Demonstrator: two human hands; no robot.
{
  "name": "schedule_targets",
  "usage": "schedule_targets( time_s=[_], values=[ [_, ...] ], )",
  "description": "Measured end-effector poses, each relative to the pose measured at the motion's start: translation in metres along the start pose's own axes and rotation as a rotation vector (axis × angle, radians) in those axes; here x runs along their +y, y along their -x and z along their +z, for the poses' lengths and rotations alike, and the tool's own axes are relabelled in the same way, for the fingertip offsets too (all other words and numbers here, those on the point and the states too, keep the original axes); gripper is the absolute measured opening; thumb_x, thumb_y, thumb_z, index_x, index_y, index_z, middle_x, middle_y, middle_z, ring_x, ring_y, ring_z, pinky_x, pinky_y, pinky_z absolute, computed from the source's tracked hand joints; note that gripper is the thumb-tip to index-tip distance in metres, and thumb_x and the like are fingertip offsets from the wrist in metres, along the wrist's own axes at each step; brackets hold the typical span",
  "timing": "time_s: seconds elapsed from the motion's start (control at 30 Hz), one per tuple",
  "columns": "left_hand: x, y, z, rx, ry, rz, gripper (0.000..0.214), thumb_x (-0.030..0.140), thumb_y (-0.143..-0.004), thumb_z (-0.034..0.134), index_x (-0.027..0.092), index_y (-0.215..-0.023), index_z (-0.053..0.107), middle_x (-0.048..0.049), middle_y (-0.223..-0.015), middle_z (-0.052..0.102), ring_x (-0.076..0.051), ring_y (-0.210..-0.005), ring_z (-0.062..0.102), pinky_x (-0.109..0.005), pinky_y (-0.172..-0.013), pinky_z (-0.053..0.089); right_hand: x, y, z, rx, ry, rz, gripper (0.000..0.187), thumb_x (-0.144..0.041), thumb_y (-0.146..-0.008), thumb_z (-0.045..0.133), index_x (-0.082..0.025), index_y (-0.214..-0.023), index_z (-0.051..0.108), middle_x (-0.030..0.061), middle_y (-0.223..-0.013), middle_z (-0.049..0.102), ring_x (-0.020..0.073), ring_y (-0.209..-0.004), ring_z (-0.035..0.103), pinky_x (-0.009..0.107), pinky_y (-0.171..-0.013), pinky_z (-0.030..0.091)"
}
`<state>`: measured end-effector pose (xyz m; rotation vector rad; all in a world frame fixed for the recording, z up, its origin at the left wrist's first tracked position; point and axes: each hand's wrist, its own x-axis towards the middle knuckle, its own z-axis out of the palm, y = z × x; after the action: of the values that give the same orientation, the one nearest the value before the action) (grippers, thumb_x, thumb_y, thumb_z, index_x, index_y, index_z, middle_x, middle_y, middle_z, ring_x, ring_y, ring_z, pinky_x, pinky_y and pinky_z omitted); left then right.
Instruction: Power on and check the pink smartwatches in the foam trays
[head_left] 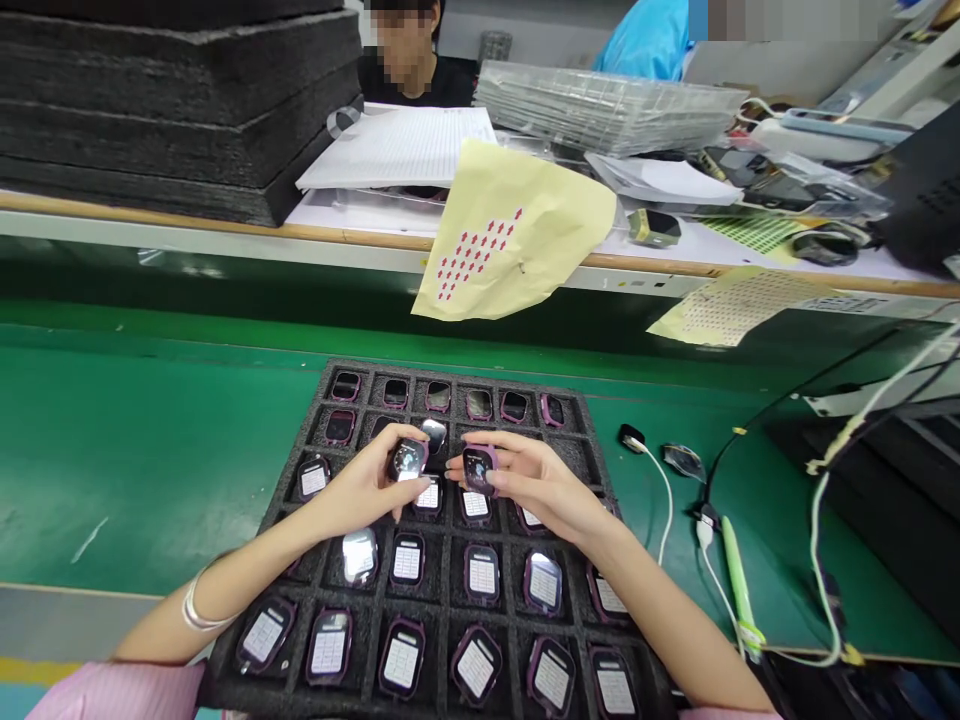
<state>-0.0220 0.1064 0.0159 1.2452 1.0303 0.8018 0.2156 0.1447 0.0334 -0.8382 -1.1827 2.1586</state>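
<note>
A black foam tray (pixel 442 600) with square compartments lies on the green bench, holding several purple-framed smartwatch bodies without straps. Many of them, such as one smartwatch (pixel 401 657) in the front row, show white lit screens; those in the back row have dark screens. Over the tray's middle, my left hand (pixel 371 478) grips a smartwatch (pixel 408 459) between thumb and fingers, its screen lit with a dark picture. Just to its right, my right hand (pixel 536 480) pinches another smartwatch (pixel 478 469) by its edges, also with a dark lit picture. The two watches are apart.
Right of the tray lie a small black charger (pixel 631 437) on a white cable, a plastic-wrapped piece (pixel 682 461) and a green pen (pixel 739 580). Behind, a shelf carries black foam stacks (pixel 172 110), papers and a yellow sticker sheet (pixel 517 235). A person (pixel 409 60) sits beyond.
</note>
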Motion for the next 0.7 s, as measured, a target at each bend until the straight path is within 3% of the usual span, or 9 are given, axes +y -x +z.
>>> schedule_targets(
  time_s=[0.1, 0.2, 0.43, 0.7],
  values=[
    [0.0015, -0.0033, 0.0001, -0.026, 0.226, -0.021, 0.035, 0.022, -0.082, 0.057, 0.019, -0.115, 0.045, -0.0045, -0.097, 0.056, -0.016, -0.078, 0.063, -0.03, -0.067, 0.054, 0.0013, -0.0036, -0.0002, 0.022, -0.086, 0.06, 0.047, -0.025, -0.083, 0.068, -0.017, -0.127, 0.053, 0.0142, -0.113, 0.067, 0.0262, -0.109, 0.062, 0.049, -0.102, 0.039],
    [0.0031, -0.004, 0.0003, -0.02, 0.334, -0.034, 0.033, 0.018, -0.081, 0.053, 0.02, -0.114, 0.047, -0.0071, -0.107, 0.056, -0.021, -0.097, 0.06, -0.035, -0.078, 0.055, 0.0052, -0.0074, 0.0005, 0.058, -0.15, 0.064, 0.045, -0.024, -0.082, 0.067, -0.016, -0.125, 0.055, 0.0148, -0.113, 0.067, 0.028, -0.112, 0.06, 0.052, -0.101, 0.04],
    [0.004, -0.0017, 0.0016, -0.041, 0.229, -0.021, 0.036, 0.015, -0.081, 0.049, 0.02, -0.116, 0.05, -0.0083, -0.116, 0.051, -0.022, -0.104, 0.053, -0.037, -0.081, 0.057, 0.0097, -0.0099, 0.0046, 0.074, -0.103, 0.025, 0.043, -0.017, -0.081, 0.061, -0.018, -0.123, 0.055, 0.0131, -0.11, 0.068, 0.0286, -0.098, 0.067, 0.048, -0.09, 0.05],
    [0.0016, -0.0009, 0.0011, -0.075, 0.234, -0.016, 0.033, 0.015, -0.082, 0.048, 0.02, -0.115, 0.049, -0.0081, -0.115, 0.053, -0.023, -0.099, 0.057, -0.038, -0.079, 0.058, 0.0088, -0.0045, 0.0049, 0.084, 0.051, -0.044, 0.043, -0.017, -0.082, 0.061, -0.02, -0.125, 0.056, 0.0097, -0.109, 0.069, 0.0268, -0.1, 0.066, 0.045, -0.089, 0.052]
  ],
)
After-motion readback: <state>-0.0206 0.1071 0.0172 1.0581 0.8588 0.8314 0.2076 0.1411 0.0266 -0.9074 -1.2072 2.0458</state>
